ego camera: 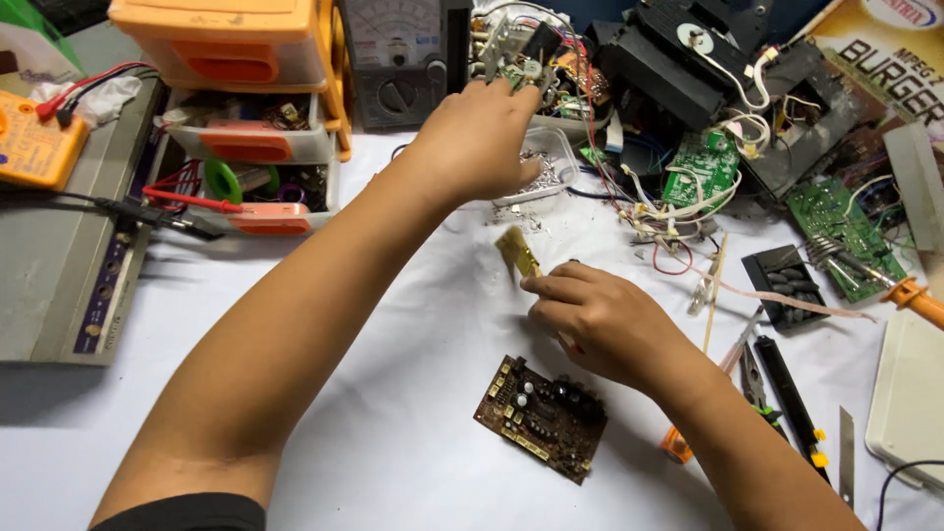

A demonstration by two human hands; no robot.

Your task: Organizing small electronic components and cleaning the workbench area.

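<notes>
Stretching toward the far edge of the white table (393,433), the left hand (482,138) closes its fingers on a small board with wires (521,54). Near the table's middle, the right hand (600,320) pinches a little tan board (517,251). A brown circuit board (541,418) lies just beside it, toward the near edge.

The left hand (479,138) is stretched far forward, fingers curled. The right hand (600,320) sits nearer, fingertips pinched.
</notes>
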